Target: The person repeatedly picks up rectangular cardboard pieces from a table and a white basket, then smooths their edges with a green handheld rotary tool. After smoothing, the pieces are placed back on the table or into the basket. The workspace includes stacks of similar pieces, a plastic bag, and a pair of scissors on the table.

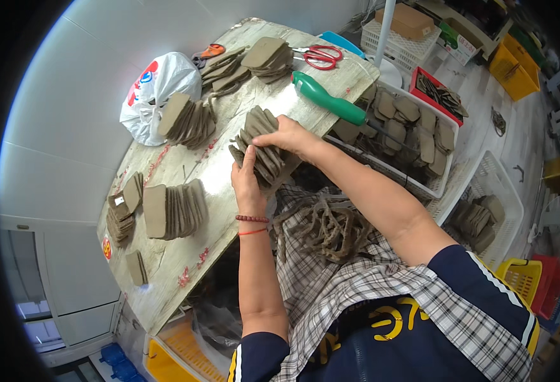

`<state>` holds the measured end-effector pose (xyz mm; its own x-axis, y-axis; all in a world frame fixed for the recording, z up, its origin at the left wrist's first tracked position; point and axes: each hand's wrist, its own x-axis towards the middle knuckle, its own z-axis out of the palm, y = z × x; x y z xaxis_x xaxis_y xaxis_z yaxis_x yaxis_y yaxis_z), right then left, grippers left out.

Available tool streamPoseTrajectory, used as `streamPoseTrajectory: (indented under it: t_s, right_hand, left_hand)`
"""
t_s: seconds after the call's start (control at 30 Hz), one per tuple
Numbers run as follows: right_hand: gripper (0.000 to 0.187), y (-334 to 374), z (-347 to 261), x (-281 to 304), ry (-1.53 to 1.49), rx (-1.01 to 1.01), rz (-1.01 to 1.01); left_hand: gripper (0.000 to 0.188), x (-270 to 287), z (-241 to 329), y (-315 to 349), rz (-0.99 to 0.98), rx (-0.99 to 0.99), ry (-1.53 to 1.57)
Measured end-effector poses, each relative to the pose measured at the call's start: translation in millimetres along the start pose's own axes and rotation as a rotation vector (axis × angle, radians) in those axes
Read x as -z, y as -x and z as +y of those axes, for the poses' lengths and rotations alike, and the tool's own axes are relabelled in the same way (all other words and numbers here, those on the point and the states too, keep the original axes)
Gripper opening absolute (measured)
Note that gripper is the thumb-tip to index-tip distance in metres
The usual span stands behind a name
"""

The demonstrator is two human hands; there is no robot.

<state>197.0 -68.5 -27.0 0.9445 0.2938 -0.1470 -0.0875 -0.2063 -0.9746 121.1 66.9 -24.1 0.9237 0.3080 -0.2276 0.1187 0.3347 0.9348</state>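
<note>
Near the table's right edge, both my hands hold a stack of flat grey-brown pads [268, 164] with rounded corners, tilted and slightly fanned. My left hand [247, 186] grips the stack from the near left side, its thumb on the pads. From the right, my right hand [290, 138] closes on the upper part of the stack. More pads stand in a leaning row [177, 210] on the left of the table, with another fanned stack [184, 121] beyond them. Across my lap, on a checked apron, lies a tangle of grey-brown strips [334, 232].
The pale table [229, 191] also bears a white plastic bag [159, 95], red-handled scissors [322, 57] and a green-handled tool [327, 100]. Right of it, a white crate [442, 184] contains pads. A red tray [420, 92] and yellow basket [514, 67] stand farther off.
</note>
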Motion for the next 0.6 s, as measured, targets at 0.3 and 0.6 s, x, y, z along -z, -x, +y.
streamPoseTrajectory:
  t_s: [0.3, 0.6]
  right_hand:
    - [0.093, 56, 21, -17, -0.008, 0.631, 0.107]
    - [0.088, 33, 34, -30, -0.007, 0.675, 0.178]
  left_hand:
    - [0.077, 16, -26, 26, -0.155, -0.627, -0.094]
    - [0.047, 85, -70, -28, -0.139, -1.071, -1.092]
